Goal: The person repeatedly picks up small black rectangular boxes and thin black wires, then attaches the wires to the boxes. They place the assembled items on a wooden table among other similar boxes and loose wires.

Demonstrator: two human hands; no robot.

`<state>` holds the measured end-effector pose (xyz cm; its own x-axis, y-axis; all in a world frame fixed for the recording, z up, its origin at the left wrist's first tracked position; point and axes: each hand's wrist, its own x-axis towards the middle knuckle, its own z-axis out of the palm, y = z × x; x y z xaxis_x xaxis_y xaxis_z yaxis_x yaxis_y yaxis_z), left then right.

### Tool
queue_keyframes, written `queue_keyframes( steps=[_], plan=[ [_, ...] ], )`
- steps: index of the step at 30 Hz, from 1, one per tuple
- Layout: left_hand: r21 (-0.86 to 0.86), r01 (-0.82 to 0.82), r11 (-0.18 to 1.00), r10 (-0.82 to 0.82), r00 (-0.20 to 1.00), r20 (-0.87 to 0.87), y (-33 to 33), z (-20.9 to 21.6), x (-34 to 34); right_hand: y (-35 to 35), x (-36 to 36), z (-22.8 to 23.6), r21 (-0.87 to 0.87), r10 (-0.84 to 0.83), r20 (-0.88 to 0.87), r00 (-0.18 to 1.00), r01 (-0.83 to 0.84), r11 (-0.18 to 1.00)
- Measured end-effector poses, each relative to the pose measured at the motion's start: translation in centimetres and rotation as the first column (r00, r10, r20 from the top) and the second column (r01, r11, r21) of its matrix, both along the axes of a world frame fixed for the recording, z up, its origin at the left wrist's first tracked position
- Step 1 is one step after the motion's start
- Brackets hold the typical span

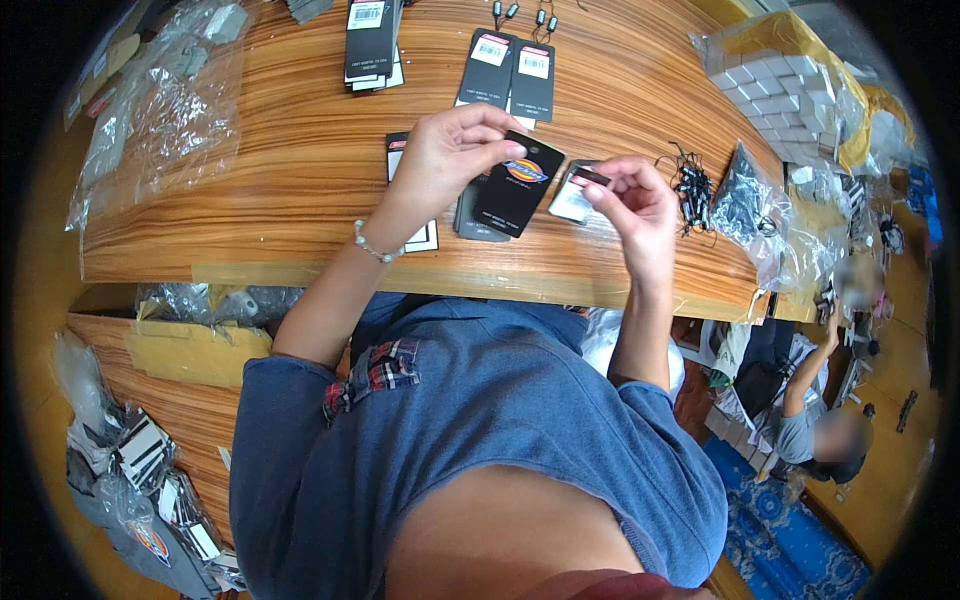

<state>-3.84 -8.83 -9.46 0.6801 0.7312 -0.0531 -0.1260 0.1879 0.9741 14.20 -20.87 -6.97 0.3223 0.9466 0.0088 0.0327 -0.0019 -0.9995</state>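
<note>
Pinching black tag (515, 195) by its top edge: left hand (455, 145); right hand (640, 200), apart, pinches small label (592, 178). Tag sits between hands; likely light, stiff, slick: grip edges. Other tags (486, 75) lie beyond left hand.

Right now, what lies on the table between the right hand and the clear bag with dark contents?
A loose pile of black strings lies between the right hand and the clear bag, as the head view shows.
</note>
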Motion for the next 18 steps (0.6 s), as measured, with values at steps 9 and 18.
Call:
queue_keyframes(
  steps=[9,18],
  plan=[
    [0.175,0.042,0.984,-0.052,0.997,0.05,0.2,1.7,3.7,1.4,-0.7,-1.0,0.234,-0.212,0.075,0.974,0.189,0.954],
    [0.484,-0.285,0.828,-0.025,0.842,0.539,7.2,12.2,4.8,-7.2,17.1,-2.7,0.085,-0.423,0.84,0.34,0.688,0.721]
  ],
)
